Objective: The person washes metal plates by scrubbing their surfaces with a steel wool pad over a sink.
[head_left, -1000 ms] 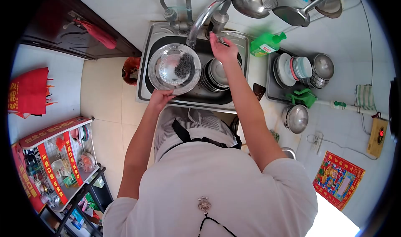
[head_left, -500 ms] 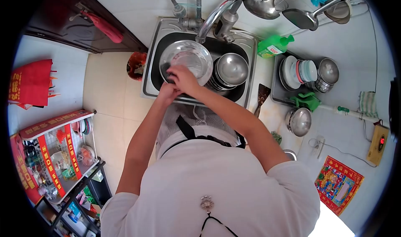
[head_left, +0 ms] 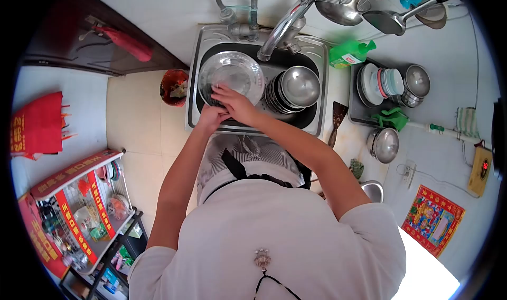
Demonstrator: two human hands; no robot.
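Note:
A wide, shallow stainless steel basin (head_left: 237, 67) is tilted in the left half of the sink (head_left: 193, 96). My left hand (head_left: 213, 117) is closed on its near rim. Inside the basin, my right hand (head_left: 235, 102) presses a dark scouring pad (head_left: 210, 95) to the near-left wall; the fingers hide part of the pad. My wrists are close together, right hand above the left. To the right in the same sink, a steel bowl (head_left: 300, 86) tops a stack of several bowls.
A faucet (head_left: 285, 28) arches over the sink. Right of it stand a green detergent bottle (head_left: 351, 54), a dark tray (head_left: 360, 114) with plates and bowls, and more steel bowls (head_left: 384, 144). Ladles and a spatula (head_left: 388, 22) hang above. A red bin (head_left: 173, 88) stands left.
My right hand has slid slightly down and left inside the basin with the pad. My left hand stays at the rim. The camera view has shifted slightly.

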